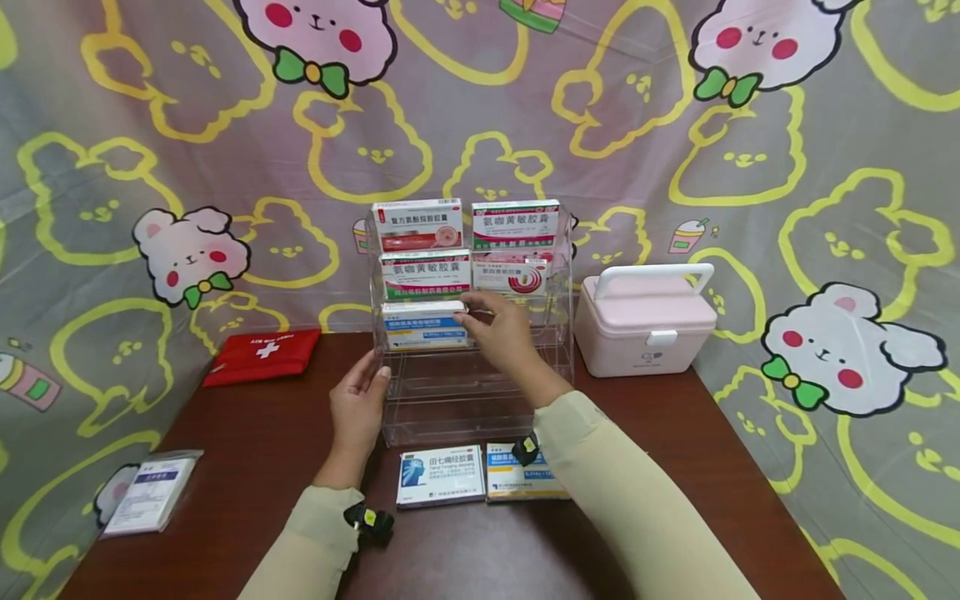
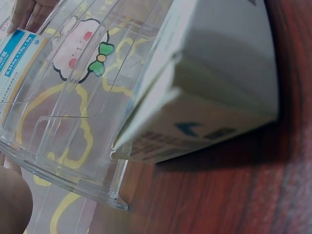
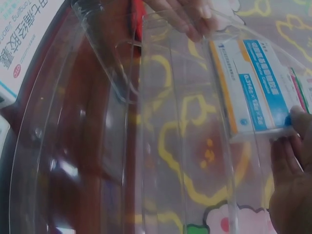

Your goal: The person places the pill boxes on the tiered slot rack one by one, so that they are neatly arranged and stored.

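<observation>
A clear tiered display rack (image 1: 480, 421) stands on the table. On its third tier at the left sits a white, blue and yellow medicine box (image 1: 423, 327), leaning back. My right hand (image 1: 506, 333) pinches that box at its right end, thumb on the front; the right wrist view shows the same box (image 3: 256, 87) between thumb and fingers (image 3: 285, 156). At the rack's left side, my left hand (image 1: 358, 412) grips the side panel, some fingertips behind it. Above are a red-and-white box (image 1: 417, 227) and several green, red and white boxes (image 1: 425, 277).
Before the rack lie a white box with a blue head picture (image 1: 441, 477) and another blue-yellow box (image 1: 517, 475), partly under my right sleeve. A red first-aid pouch (image 1: 262, 357) and a bagged white pack (image 1: 152, 493) lie left. A pink case (image 1: 641, 325) stands right.
</observation>
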`<state>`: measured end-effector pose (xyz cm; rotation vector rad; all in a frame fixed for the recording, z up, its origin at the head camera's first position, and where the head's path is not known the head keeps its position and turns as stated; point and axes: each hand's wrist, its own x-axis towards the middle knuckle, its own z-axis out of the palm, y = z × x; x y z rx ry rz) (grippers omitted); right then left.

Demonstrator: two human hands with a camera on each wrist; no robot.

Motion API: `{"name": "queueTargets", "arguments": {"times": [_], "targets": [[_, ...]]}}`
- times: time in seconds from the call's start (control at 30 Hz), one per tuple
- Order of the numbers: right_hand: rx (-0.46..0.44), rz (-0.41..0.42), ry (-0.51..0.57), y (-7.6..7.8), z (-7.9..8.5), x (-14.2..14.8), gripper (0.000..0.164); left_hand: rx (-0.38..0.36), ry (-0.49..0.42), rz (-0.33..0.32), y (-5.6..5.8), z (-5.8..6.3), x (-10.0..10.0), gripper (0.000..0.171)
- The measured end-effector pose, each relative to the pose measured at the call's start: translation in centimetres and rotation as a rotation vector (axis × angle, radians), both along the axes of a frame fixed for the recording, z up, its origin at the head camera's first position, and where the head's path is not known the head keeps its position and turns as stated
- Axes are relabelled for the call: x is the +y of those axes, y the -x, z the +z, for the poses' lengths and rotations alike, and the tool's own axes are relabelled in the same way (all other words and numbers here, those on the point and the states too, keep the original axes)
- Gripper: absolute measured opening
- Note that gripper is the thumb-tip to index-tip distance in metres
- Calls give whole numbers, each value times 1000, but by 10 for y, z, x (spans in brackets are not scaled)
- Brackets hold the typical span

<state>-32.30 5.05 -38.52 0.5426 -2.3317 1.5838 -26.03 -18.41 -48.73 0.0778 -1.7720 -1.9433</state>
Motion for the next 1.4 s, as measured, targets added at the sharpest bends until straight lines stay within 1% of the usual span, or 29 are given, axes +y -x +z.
{"name": "queueTargets", "arguments": {"times": [0.1, 0.2, 0.3, 0.4, 0.47, 0.57, 0.63, 0.8, 0.9, 1.0, 1.13, 1.2, 1.3, 1.4], "targets": [[-15, 6, -30, -3, 1, 8, 39, 4, -1, 5, 0, -1, 0, 44], [3, 16, -84, -9, 2, 22, 42, 12, -12, 16, 0, -1, 0, 42], [63, 31, -143, -18, 3, 46, 44, 13, -16, 26, 1, -1, 1, 41], [100, 49, -182, -30, 3, 78, 45, 4, -11, 22, 1, -1, 3, 41], [77, 70, -194, -38, 2, 101, 45, -2, -3, 16, 1, 0, 3, 42], [-4, 98, -195, -50, -4, 135, 43, -1, -1, 17, 0, 0, 3, 42], [-60, 98, -200, -60, -11, 156, 42, 0, 2, 17, -1, 0, 3, 43], [-155, 54, -259, -85, -35, 209, 41, -7, 4, 7, -2, -1, 2, 43], [-228, 50, -321, -97, -48, 239, 48, -8, 1, 8, -1, -2, 2, 43], [-306, 75, -376, -104, -62, 261, 58, -1, 7, 17, 0, -1, 2, 43], [-375, 129, -406, -107, -85, 279, 67, -4, 16, 17, 0, 1, 1, 44], [-398, 136, -421, -109, -97, 284, 71, -9, 21, 12, -1, 2, 1, 44], [-395, 145, -446, -110, -110, 286, 77, -11, 28, 10, 0, 2, 1, 44], [-379, 161, -473, -110, -118, 285, 82, -12, 33, 11, -1, 2, 1, 43]]}}
